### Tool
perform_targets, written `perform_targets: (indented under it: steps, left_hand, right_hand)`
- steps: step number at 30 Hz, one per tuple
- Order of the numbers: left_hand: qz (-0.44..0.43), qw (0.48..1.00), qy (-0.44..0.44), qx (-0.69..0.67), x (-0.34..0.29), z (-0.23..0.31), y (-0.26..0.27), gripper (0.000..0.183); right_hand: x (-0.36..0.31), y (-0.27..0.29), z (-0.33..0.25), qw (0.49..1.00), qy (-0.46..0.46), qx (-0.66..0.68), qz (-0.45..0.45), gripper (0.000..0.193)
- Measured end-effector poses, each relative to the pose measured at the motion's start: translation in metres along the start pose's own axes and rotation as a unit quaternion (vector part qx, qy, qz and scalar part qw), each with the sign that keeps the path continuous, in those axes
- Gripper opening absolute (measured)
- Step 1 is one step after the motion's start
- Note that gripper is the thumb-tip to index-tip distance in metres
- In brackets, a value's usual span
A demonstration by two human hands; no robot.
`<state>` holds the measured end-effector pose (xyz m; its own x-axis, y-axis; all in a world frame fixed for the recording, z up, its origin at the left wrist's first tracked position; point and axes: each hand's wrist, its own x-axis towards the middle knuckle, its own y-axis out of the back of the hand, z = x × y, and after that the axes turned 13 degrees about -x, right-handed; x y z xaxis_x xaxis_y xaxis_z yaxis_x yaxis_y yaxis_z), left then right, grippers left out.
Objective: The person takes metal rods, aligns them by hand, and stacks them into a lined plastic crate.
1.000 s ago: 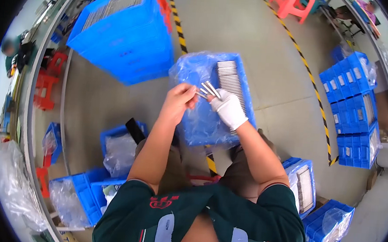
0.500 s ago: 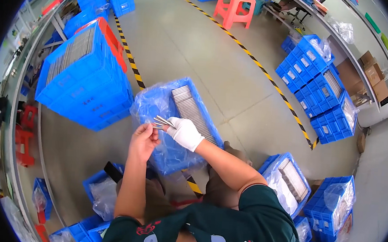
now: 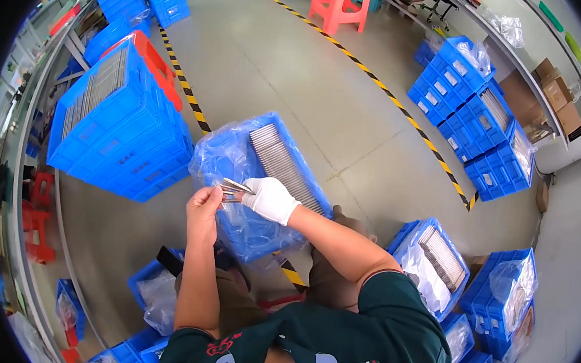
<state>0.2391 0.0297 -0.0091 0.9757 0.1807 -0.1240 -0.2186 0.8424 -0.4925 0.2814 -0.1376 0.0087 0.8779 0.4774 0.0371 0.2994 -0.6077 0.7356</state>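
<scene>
My right hand [image 3: 271, 200], in a white glove with some fingertips bare, is closed around a small fan of thin silvery metal strips [image 3: 235, 186]. My bare left hand [image 3: 204, 210] pinches the outer end of a strip from the same fan. Both hands hover over a blue plastic crate [image 3: 322, 197] lined with a clear plastic bag [image 3: 211, 155]. Along the crate's right side stands a tight row of similar metal strips [image 3: 284, 161]. Their exact kind is too small to make out.
Stacked blue crates [image 3: 124, 146] full of metal strips stand at left, beside a long bench. More crate stacks [image 3: 472, 121] stand at right, and another strip-filled crate [image 3: 428, 263] sits near my right elbow. Ahead is a red stool [image 3: 338, 4]; yellow-black tape [image 3: 382, 86] crosses the floor.
My left hand has turned and its fingers have closed further at the strip ends. The strips in my right hand look more spread. The whole view has shifted slightly.
</scene>
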Motion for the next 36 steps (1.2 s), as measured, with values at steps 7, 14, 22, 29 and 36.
perform_targets:
  steps: [7,14,22,29,36]
  left_hand:
    - [0.020,0.975,-0.161,0.153,-0.007,-0.005,-0.005,0.010]
    - [0.037,0.994,0.038,-0.095,-0.009,-0.009,-0.004,0.011]
    - [0.043,0.995,-0.053,0.067,-0.004,-0.003,-0.009,0.015]
    - [0.053,0.998,-0.014,-0.014,-0.002,0.005,0.000,0.019]
    - [0.012,0.998,0.000,0.065,-0.008,0.005,0.004,0.016]
  right_hand:
    - [-0.004,-0.001,-0.009,0.998,0.007,-0.058,0.023,0.024]
    - [-0.009,0.000,-0.005,1.000,-0.008,0.015,-0.011,0.025]
    - [0.001,-0.004,0.004,1.000,0.004,0.012,0.013,0.030]
    - [0.000,-0.002,-0.002,0.982,-0.081,0.127,-0.114,0.031]
    - [-0.005,-0.001,-0.003,0.992,-0.066,0.054,-0.093,0.030]
